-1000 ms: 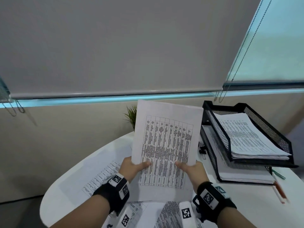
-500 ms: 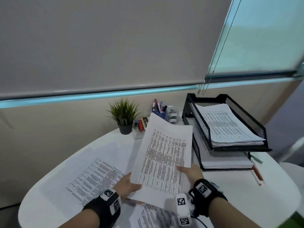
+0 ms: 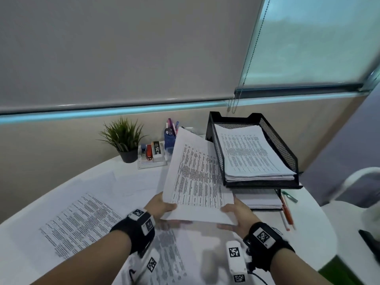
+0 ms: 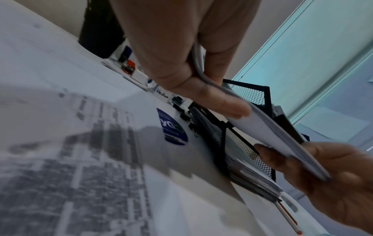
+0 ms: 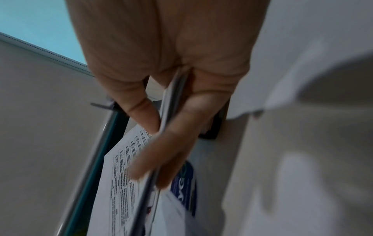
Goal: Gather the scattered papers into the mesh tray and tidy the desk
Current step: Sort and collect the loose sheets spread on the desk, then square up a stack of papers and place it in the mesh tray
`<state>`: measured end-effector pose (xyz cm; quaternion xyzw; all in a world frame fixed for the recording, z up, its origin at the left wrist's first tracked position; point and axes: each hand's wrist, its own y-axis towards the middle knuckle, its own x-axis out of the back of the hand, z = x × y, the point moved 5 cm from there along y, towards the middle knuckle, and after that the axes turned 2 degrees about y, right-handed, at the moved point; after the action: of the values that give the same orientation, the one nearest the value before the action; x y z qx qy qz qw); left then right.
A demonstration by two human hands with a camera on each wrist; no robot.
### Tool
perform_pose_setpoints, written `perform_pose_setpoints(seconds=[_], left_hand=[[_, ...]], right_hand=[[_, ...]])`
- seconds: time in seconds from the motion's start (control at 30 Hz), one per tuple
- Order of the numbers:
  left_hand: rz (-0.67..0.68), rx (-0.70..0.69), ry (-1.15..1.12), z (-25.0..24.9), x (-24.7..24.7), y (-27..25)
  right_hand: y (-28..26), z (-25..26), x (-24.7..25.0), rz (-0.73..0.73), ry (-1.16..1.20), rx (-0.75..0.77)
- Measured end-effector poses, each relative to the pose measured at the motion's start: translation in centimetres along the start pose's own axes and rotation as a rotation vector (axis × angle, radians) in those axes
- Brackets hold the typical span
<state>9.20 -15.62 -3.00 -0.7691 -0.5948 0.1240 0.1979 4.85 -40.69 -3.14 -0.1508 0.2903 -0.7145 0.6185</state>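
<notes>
The white desk (image 3: pixel 308 233) carries printed sheets (image 3: pixel 82 225) at near left. The black mesh tray (image 3: pixel 285 149) stands at far right, its top tier already stacked. A small sheaf of papers (image 3: pixel 195 177) tilts in the air just left of it. The left hand (image 3: pixel 159 206) and right hand (image 3: pixel 236 212) pinch its near corners, thumbs on top. To finish well, square the edges, level the sheaf, clear the tray's front lip, then slide it in.

Grey roller blinds (image 3: pixel 123 50) cover the windows above a beige wall (image 3: pixel 51 153); a white chair (image 3: pixel 353 182) stands beside the white desk (image 3: pixel 308 233).
</notes>
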Motion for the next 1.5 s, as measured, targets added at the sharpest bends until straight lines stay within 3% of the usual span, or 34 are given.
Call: perform_pose_setpoints(seconds=[0.1,0.17,0.3,0.43,0.57,0.67,0.73,0.97,1.07,1.13,1.23,1.33,1.5], left_hand=[[0.050,0.018,0.039,-0.5,-3.9,0.5],[0.169,0.044,0.042,-0.9,-6.8,0.5],[0.314,0.211,-0.065,-0.6,-11.4,0.9],[0.391,0.181,-0.172,-1.0,-14.8,1.8],[0.180,0.119,-0.200,-2.0,-16.6,3.6],[-0.105,0.099,-0.040,-1.8,-16.1,5.4],[-0.196,0.087,0.096,-1.4,-15.8,6.4],[-0.353,0.087,0.535,-1.1,-15.1,7.2],[-0.407,0.027,0.648,-1.2,-14.8,6.9],[-0.407,0.008,0.737,-1.3,-14.7,6.6],[-0.420,-0.066,0.741,-1.7,-14.2,6.1],[-0.460,-0.181,0.723,-1.6,-12.7,5.0],[-0.521,-0.155,0.796,-0.4,-6.8,2.6]], right_hand=[[-0.2,0.1,3.8,0.046,-0.038,-0.021],[0.4,0.1,6.8,0.043,-0.032,-0.025],[0.8,0.7,11.8,0.012,0.019,0.001],[0.7,2.1,15.1,0.007,0.063,0.046],[1.8,4.7,16.4,-0.036,0.072,0.116],[3.4,5.9,16.9,-0.069,0.038,0.155],[4.3,6.1,17.1,-0.130,-0.032,0.157],[5.2,6.0,18.3,-0.399,-0.409,0.169],[4.6,6.6,18.6,-0.475,-0.860,0.208],[4.3,6.7,18.6,-0.494,-0.979,0.254],[3.7,6.9,17.4,-0.435,-1.013,0.343],[2.4,6.7,13.7,-0.218,-1.029,0.442],[0.4,4.7,5.7,0.114,-0.990,0.453]])
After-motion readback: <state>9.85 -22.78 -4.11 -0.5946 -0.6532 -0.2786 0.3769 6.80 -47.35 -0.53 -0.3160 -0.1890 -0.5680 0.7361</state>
